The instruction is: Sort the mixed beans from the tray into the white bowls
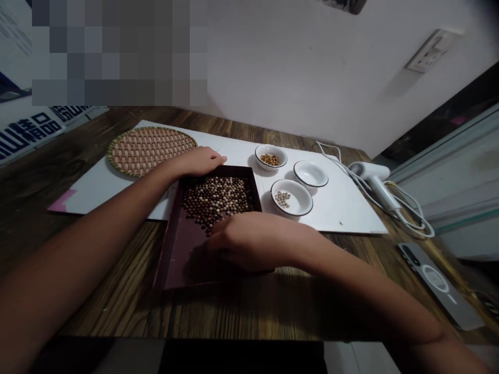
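Observation:
A shallow dark maroon box [183, 254] lies in front of me, its far end on a white board. Small round beads [218, 195] in brown, tan and cream are heaped in its far half. My left hand [200, 160] is closed over the box's far left rim, with some of its fingers hidden behind it. Inside the near right part of the box, my right hand [241, 239] reaches down at the edge of the heap. Its fingers are curled together, and whatever is between them is hidden.
Right of the box stand a bowl of golden-brown beads [268, 160], a bowl with a few cream beads [298, 200] and a white bowl [311, 174]. A woven tray [150, 148] lies at left on the white board [335, 208]. Farther right are a hair dryer [376, 179] and phone [442, 285].

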Demonstrator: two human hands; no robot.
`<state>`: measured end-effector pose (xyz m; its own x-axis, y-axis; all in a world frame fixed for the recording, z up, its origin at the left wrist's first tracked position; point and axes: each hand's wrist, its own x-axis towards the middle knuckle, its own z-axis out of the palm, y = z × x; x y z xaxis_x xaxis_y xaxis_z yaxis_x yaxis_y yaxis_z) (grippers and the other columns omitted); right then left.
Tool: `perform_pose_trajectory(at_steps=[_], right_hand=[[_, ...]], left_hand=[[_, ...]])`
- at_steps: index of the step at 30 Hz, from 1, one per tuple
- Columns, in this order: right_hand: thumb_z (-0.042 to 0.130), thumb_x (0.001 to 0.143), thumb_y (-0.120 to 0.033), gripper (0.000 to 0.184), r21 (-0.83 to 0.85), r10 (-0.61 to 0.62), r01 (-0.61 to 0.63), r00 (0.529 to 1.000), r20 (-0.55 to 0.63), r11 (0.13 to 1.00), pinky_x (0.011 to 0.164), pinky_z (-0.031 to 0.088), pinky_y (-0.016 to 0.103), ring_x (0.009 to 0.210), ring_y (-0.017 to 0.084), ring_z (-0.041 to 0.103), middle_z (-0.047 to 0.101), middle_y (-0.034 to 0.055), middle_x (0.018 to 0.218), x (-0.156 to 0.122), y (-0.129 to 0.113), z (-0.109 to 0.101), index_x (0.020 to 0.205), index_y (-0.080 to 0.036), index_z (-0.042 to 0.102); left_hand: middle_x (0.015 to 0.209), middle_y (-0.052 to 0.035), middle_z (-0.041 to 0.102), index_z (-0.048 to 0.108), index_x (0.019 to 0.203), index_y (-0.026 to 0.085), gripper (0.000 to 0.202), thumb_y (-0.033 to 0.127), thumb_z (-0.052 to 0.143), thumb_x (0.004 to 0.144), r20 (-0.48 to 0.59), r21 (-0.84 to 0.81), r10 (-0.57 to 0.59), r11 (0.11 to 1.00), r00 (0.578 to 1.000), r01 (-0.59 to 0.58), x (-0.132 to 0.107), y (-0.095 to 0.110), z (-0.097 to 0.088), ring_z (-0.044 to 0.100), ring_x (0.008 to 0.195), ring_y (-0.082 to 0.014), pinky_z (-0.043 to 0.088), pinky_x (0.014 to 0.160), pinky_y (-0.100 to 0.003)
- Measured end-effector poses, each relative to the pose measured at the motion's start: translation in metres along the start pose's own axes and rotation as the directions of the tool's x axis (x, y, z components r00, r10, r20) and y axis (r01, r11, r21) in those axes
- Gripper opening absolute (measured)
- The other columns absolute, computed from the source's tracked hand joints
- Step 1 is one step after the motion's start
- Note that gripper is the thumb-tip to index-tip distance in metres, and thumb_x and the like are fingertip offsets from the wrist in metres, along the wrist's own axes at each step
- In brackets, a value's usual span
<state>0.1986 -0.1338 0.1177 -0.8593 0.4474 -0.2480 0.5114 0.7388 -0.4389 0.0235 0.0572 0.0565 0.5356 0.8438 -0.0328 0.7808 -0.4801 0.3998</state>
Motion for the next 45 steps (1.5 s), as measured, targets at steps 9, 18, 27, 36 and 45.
perform_pose_trajectory(at_steps=[9,18,27,36,45], right_hand=[[0.053,0.094,-0.005,0.026,-0.090,-0.024,0.028,0.999,0.046,0.996,0.073,0.044,0.028,0.089,0.016,0.065,0.075,0.0084,0.109,0.007,0.005,0.004,0.107,-0.015,0.074],[0.053,0.105,-0.024,0.023,-0.098,0.201,-0.295,0.824,-0.530,0.950,0.079,0.043,0.030,0.084,0.016,0.060,0.072,0.0058,0.098,-0.042,0.053,-0.038,0.102,-0.017,0.075],[0.049,0.088,0.001,0.036,0.012,0.108,-0.108,0.965,-0.238,0.994,0.083,0.045,0.027,0.089,0.014,0.063,0.073,0.0050,0.108,0.009,0.046,0.001,0.104,-0.018,0.076],[0.051,0.083,0.003,0.037,-0.025,0.094,-0.099,0.981,-0.168,0.995,0.085,0.048,0.028,0.093,0.016,0.066,0.075,0.0074,0.109,0.017,0.049,0.008,0.104,-0.014,0.076],[0.053,0.090,0.001,0.032,-0.121,0.050,-0.065,0.991,-0.123,0.990,0.077,0.047,0.029,0.085,0.015,0.062,0.071,0.0068,0.106,0.021,0.053,0.011,0.104,-0.016,0.077]], left_hand=[[0.069,-0.0064,0.064,0.053,0.065,0.022,0.047,0.059,0.042,0.091,0.022,0.016,-0.009,1.000,1.000,0.008,0.000,0.000,-0.001,0.053,0.065,-0.0214,0.034,0.061,-0.033],[0.071,-0.0079,0.067,0.054,0.063,0.022,0.046,0.058,0.044,0.091,0.009,-0.009,-0.014,1.000,1.000,0.015,0.001,0.001,0.000,0.055,0.066,-0.0219,0.035,0.062,-0.034],[0.072,-0.0093,0.066,0.053,0.063,0.022,0.044,0.056,0.046,0.091,0.020,-0.032,0.013,0.999,1.000,-0.012,0.000,-0.001,-0.001,0.055,0.066,-0.0231,0.035,0.064,-0.036],[0.067,-0.0071,0.060,0.054,0.065,0.021,0.045,0.054,0.044,0.093,0.009,0.022,-0.007,1.000,1.000,0.007,-0.001,0.003,-0.002,0.053,0.066,-0.0216,0.035,0.064,-0.034],[0.072,-0.0078,0.064,0.055,0.068,0.020,0.047,0.056,0.040,0.095,0.022,0.040,-0.005,0.999,1.000,0.004,-0.001,0.003,-0.002,0.052,0.066,-0.0205,0.034,0.062,-0.033]])
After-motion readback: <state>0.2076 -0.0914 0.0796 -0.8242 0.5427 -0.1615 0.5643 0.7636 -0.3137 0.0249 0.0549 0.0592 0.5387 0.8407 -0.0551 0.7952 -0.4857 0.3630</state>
